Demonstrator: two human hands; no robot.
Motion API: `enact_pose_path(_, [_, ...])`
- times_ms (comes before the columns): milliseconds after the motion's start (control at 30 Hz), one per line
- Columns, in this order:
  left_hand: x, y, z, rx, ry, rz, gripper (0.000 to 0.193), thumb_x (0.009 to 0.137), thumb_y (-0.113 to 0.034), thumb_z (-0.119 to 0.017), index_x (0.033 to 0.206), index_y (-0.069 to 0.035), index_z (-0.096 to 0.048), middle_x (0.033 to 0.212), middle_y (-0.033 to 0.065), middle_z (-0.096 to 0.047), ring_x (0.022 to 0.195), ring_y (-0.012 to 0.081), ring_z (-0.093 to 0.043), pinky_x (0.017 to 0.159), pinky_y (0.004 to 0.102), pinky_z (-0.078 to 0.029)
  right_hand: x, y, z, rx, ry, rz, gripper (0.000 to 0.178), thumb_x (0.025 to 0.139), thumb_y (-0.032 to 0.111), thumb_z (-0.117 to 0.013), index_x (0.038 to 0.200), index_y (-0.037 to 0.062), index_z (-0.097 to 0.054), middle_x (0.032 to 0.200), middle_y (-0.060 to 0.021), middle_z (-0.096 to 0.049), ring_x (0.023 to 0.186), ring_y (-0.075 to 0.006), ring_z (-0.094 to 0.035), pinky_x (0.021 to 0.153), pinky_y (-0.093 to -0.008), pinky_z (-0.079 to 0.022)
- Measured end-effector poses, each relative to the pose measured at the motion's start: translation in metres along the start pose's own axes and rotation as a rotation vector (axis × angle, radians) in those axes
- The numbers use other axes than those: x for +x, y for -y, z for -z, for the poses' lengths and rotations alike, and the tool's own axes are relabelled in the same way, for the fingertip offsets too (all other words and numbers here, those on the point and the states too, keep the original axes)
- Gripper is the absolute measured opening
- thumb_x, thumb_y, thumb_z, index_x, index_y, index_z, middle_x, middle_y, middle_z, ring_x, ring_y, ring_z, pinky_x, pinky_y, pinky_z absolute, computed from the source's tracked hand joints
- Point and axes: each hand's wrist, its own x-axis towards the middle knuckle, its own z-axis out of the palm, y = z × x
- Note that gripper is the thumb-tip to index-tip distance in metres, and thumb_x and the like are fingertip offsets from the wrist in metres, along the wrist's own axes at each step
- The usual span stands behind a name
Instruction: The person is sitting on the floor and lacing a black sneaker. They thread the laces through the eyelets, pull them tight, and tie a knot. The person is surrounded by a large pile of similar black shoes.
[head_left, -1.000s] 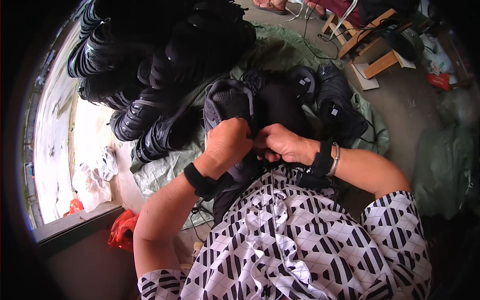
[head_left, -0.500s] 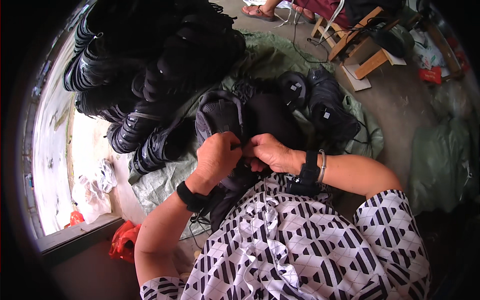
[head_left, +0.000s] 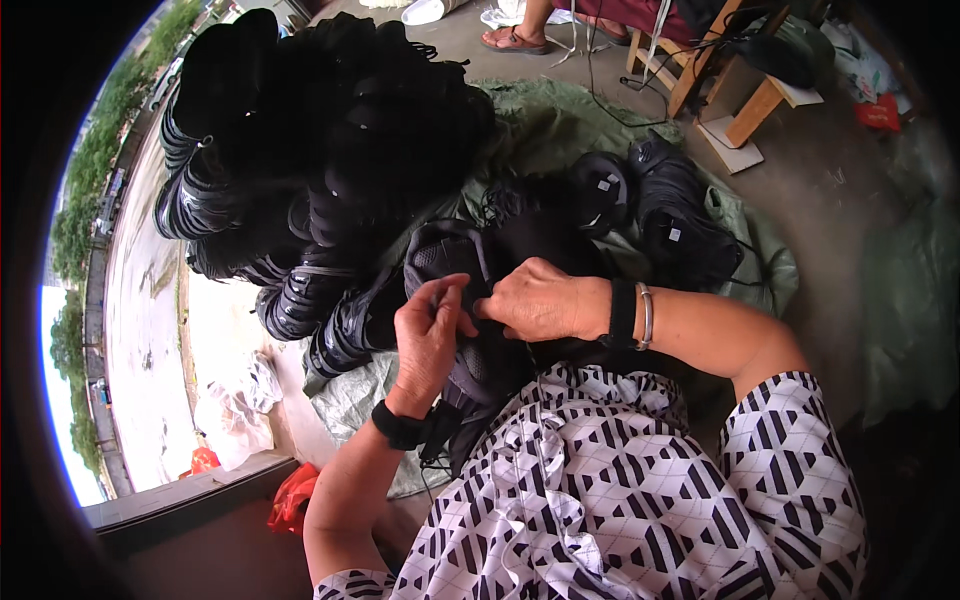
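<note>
A black shoe upper (head_left: 447, 252) with a mesh lining lies in front of my body, between my two hands. At its left edge is my left hand (head_left: 430, 335), thumb and fingers pinched together; whatever is between them is too small to make out. My right hand (head_left: 545, 300) is closed over the upper's right side, its fingertips close to the left hand's and partly hidden behind the knuckles. A thin cord-like strand (head_left: 533, 356) shows below the right hand; I cannot tell if it is gripped.
Bundles of stacked black shoe uppers (head_left: 330, 130) rise at the far left. More black uppers (head_left: 680, 225) lie on a green woven sheet (head_left: 550, 115) ahead. A wooden stool (head_left: 755, 110) and another person's sandalled foot (head_left: 515, 40) are at the back. Plastic bags (head_left: 235, 420) lie left.
My hands have drawn slightly apart at the fingertips, and the right hand has turned with its back upward. The whole view has shifted, showing more of the outdoors at left.
</note>
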Motion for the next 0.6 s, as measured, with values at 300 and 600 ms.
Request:
enact_pose_path(300, [0.026,-0.025,-0.001,1.131,0.433,-0.181,0.018,0.087,-0.014,-0.056,0.090,0.000,-0.067,0.065,0.0125,-0.066,0.062,0.0219,-0.068,0.060,0.0336,-0.052,-0.004,-0.016,-0.014,-0.032,-0.192,0.202,0.034,0.081,0.035,-0.070,0.100,0.0092,-0.061,0.070,-0.0057,-0.067,0.071,-0.0258,-0.068,0.076,-0.0407,-0.043])
enact_pose_path(600, [0.050,-0.057,-0.017,1.354,0.740,0.130,0.025,0.083,-0.033,-0.056,0.080,-0.011,-0.067,0.055,0.0028,-0.064,0.069,0.0217,-0.069,0.069,0.0369,-0.053,0.002,-0.016,-0.028,-0.144,-0.327,0.272,0.028,0.083,0.035,-0.067,0.103,0.0166,-0.062,0.066,-0.0017,-0.065,0.069,-0.0239,-0.068,0.072,-0.0388,-0.041])
